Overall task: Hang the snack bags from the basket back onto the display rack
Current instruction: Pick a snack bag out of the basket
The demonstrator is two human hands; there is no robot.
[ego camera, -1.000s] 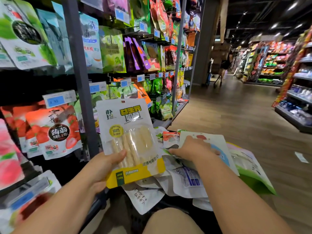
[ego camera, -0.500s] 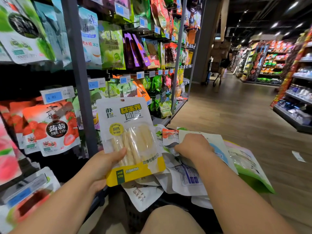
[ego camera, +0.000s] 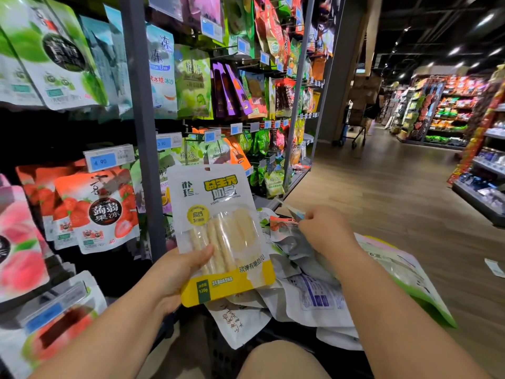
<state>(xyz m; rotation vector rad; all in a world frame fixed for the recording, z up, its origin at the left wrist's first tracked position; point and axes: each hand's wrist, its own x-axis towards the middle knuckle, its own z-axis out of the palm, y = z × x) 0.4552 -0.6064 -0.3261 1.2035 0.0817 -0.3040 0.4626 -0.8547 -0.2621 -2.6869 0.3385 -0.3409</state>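
Left hand held one snack bag up by the rack, right hand dug in the basket pile.

Left hand (ego camera: 177,272) gripped the white-and-yellow snack bag (ego camera: 218,231) at its lower left, thumb across the front and fingers hidden behind. The bag stood upright, above the basket's near-left side and just beside the grey rack post (ego camera: 142,105); not on a hook. Right hand (ego camera: 325,231) was curled over the pile of bags (ego camera: 314,294), fingertips pinching the edge of a thin packet (ego camera: 291,212) at the pile's far side. The pile lay loose in the dark basket (ego camera: 218,348), with a green-edged bag (ego camera: 410,285) at right. Strawberry bags (ego camera: 101,212) hung on the rack at left under a blue price tag (ego camera: 103,160).
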